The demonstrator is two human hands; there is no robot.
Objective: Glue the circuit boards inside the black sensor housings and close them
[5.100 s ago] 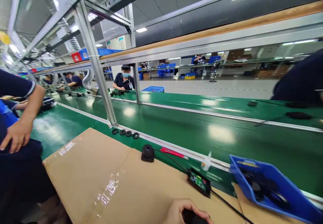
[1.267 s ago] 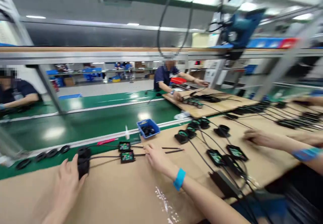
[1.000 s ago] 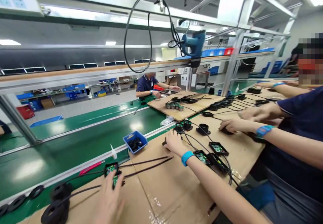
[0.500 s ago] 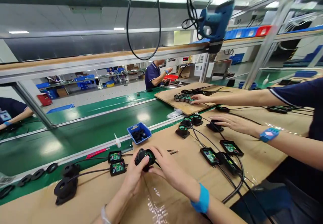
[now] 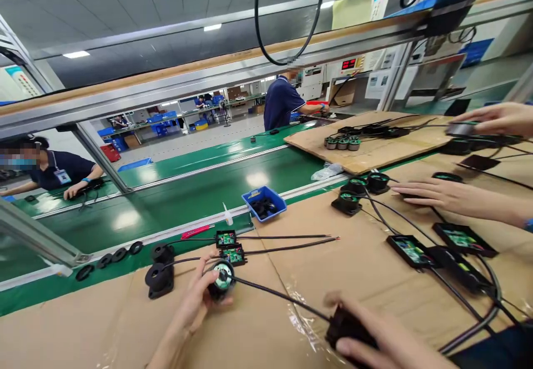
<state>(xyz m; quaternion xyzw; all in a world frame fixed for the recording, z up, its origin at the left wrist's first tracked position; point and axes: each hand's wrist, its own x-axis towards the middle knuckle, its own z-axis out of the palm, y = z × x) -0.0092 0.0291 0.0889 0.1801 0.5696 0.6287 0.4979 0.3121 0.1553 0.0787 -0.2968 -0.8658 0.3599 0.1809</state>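
My left hand (image 5: 192, 306) grips a round black part (image 5: 220, 278) with a pale centre, resting on the cardboard sheet (image 5: 266, 330). A black cable (image 5: 278, 296) runs from that part to a black box (image 5: 347, 329), which my right hand (image 5: 385, 341) clasps near the bottom edge. Just behind my left hand lie two small black boxes with green circuit boards (image 5: 230, 247) and two black ring-shaped parts (image 5: 159, 268) joined to them by cables.
A blue bin (image 5: 264, 202) of black parts sits at the green conveyor (image 5: 187, 202). Red-handled tool (image 5: 195, 231) and black rings (image 5: 110, 258) lie on the rail. A neighbour's hands (image 5: 433, 194) work among cabled boxes (image 5: 433, 247) at right. Other people sit across the belt.
My hands have drawn apart: the left keeps the round part, the right has slid down the cable to the black box. The view has tilted down and left.
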